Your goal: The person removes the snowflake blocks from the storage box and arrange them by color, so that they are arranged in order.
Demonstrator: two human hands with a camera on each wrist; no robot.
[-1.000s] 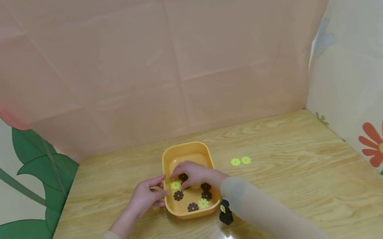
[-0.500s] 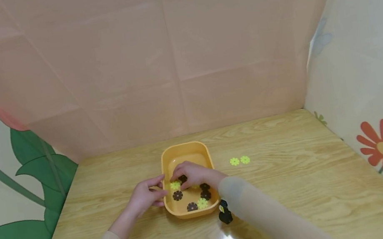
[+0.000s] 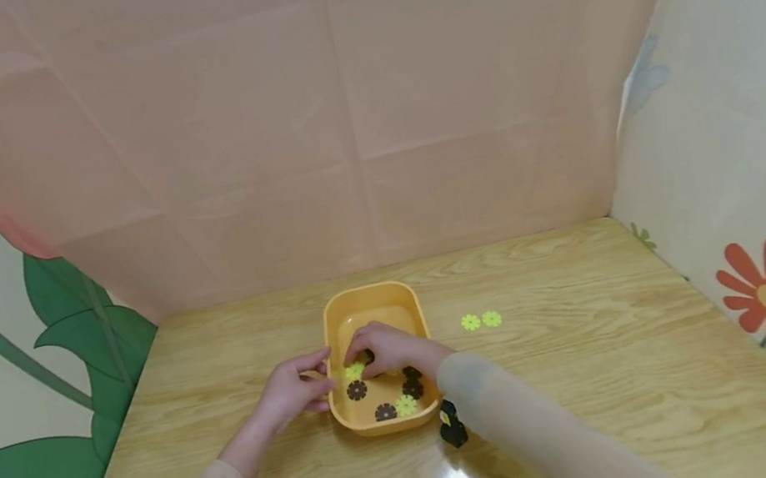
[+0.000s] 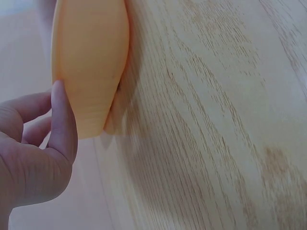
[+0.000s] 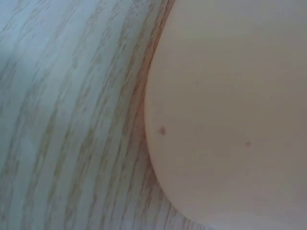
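Several discs (image 3: 357, 390) lay in a tub (image 3: 374, 301), relaxed left hand (image 3: 290, 390) touching its left edge, right hand (image 3: 389, 347) inside, grip unclear.

The right hand (image 3: 393, 347) is among discs (image 3: 357, 390) in an orange tray (image 3: 372, 300).

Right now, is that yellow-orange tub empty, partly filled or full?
Partly filled: in the tub lie a few dark flower-shaped pieces and yellow-green ones, with bare bottom showing between them.
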